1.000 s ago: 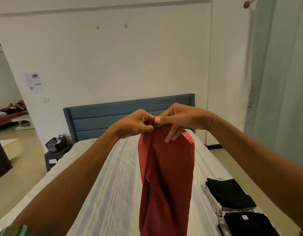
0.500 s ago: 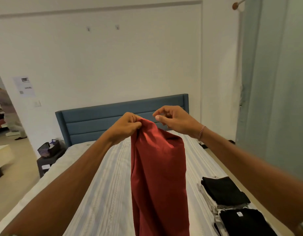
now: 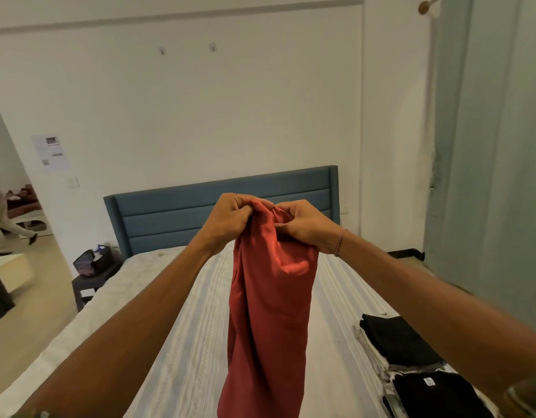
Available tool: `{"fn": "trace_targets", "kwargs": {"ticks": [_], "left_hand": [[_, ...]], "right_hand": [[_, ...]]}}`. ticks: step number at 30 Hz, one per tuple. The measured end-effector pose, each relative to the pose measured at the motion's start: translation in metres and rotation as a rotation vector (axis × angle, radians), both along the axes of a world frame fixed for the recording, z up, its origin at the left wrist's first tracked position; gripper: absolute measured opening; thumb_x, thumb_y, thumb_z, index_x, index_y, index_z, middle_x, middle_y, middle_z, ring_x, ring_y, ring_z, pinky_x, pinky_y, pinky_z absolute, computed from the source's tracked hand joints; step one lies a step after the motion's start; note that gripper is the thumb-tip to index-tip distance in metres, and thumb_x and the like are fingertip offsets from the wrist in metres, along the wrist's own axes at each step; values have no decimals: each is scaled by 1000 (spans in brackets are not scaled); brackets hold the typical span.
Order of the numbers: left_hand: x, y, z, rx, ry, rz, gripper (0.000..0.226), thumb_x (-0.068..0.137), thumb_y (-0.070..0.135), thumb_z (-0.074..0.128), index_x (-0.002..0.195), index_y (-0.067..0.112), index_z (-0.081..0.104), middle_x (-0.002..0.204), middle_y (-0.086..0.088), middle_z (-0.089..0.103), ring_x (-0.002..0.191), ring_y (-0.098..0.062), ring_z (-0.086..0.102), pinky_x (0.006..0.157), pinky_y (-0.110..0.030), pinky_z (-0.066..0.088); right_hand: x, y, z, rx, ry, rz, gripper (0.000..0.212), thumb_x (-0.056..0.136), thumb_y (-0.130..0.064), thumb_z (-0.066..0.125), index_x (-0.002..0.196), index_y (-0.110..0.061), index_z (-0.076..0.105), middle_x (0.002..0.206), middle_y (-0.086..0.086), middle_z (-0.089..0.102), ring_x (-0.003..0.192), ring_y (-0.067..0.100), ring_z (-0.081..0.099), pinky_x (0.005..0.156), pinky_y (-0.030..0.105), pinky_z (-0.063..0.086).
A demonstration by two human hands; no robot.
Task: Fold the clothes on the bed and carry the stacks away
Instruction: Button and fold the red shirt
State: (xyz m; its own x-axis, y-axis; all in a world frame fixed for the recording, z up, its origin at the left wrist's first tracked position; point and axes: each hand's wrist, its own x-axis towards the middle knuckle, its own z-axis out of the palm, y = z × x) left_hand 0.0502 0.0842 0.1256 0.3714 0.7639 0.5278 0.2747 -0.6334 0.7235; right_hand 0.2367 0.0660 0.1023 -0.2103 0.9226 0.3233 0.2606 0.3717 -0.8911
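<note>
A red garment (image 3: 268, 312) hangs in front of me over the bed (image 3: 182, 342), bunched at its top edge. My left hand (image 3: 230, 220) grips that top edge on the left. My right hand (image 3: 303, 226) grips the same edge right beside it, so the two hands almost touch. The cloth drops down past the bottom of the view. Two stacks of folded clothes lie on the bed's right side: one with a black top piece (image 3: 399, 339), and a nearer one topped by a black shirt with a white label (image 3: 438, 393).
A blue headboard (image 3: 182, 218) stands against the white wall. A dark bedside table with a basket (image 3: 93, 262) sits left of the bed. A pale curtain (image 3: 490, 161) hangs on the right. A person walks in the doorway far left (image 3: 1, 218).
Half a second ago my right hand was off the garment with fingers spread; now it grips the top edge again beside my left hand. The person in the doorway has moved.
</note>
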Motion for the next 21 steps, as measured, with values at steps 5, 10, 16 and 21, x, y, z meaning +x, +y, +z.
{"fn": "trace_targets", "kwargs": {"ticks": [5,10,16,21], "left_hand": [[-14,11,-1,43,-27,128,51,92,-14,35,104,13,76,104,1,74,95,-6,69,81,-16,54],[-42,36,-1,85,14,358,42,92,-6,37,81,10,74,81,-3,73,71,-11,64,68,-25,52],[-98,59,-2,20,63,530,33,97,9,44,64,12,45,60,-2,38,59,-16,32,57,-34,25],[-141,57,5,-34,184,461,37,100,6,46,63,9,43,59,-4,36,56,-15,31,57,-30,27]], "right_hand": [[8,15,-1,76,-60,-279,27,78,-25,84,103,-29,75,95,0,74,91,19,72,84,40,62],[27,17,13,45,-2,-395,30,90,-8,63,113,-24,73,87,3,69,78,17,66,66,29,60],[73,18,30,42,-168,-479,14,80,-27,85,80,-13,81,80,5,77,75,15,70,78,29,60],[100,12,39,-25,-554,-507,23,79,-26,86,76,-4,78,73,9,76,71,21,74,79,37,62]]}}
